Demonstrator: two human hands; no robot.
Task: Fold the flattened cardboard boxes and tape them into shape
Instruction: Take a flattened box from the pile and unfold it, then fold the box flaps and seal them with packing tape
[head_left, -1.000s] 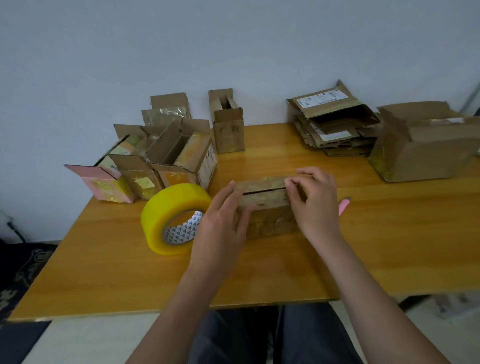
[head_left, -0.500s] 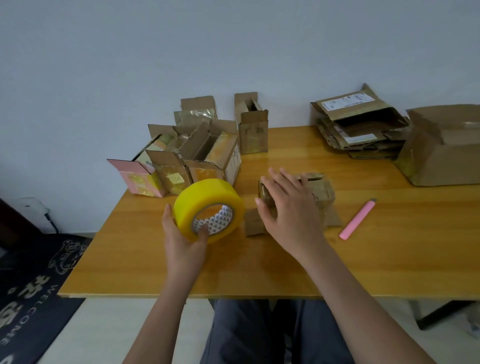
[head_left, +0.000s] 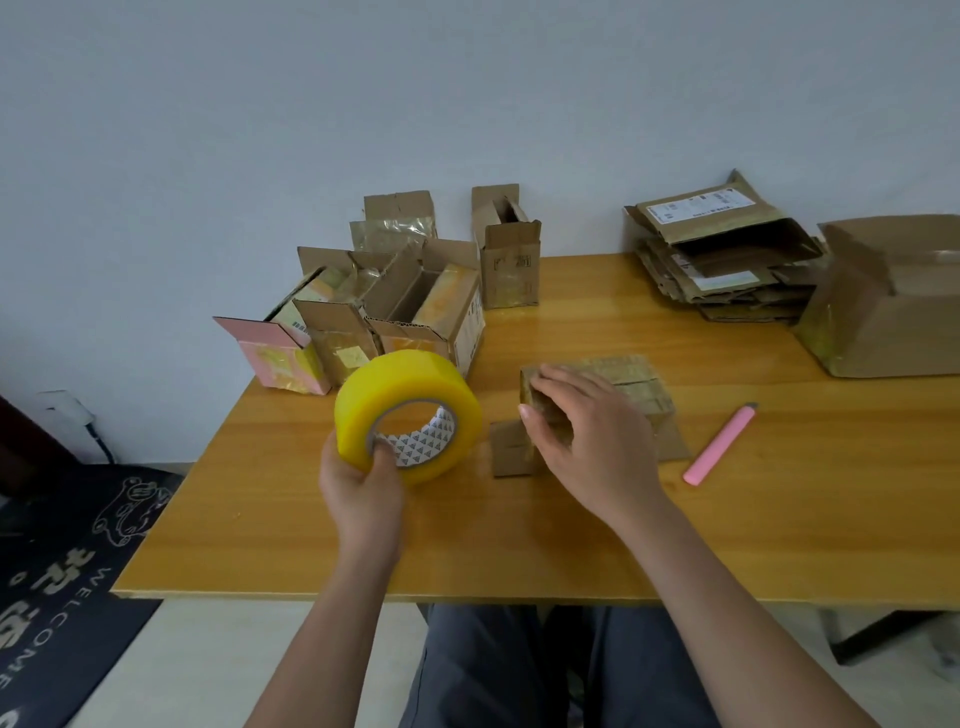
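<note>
Left hand closed around yellow tape roll, thumb hooked inside the core, roll on edge at the desk surface, left of centre. Right hand clasped over small cardboard box at desk centre, fingers curled over its left end; bottom flaps splayed flat on the desk. Pink utility knife lying right of the box, apart from it. Cluster of folded boxes at rear left. Stack of flattened boxes at rear right, beside a large open box.
</note>
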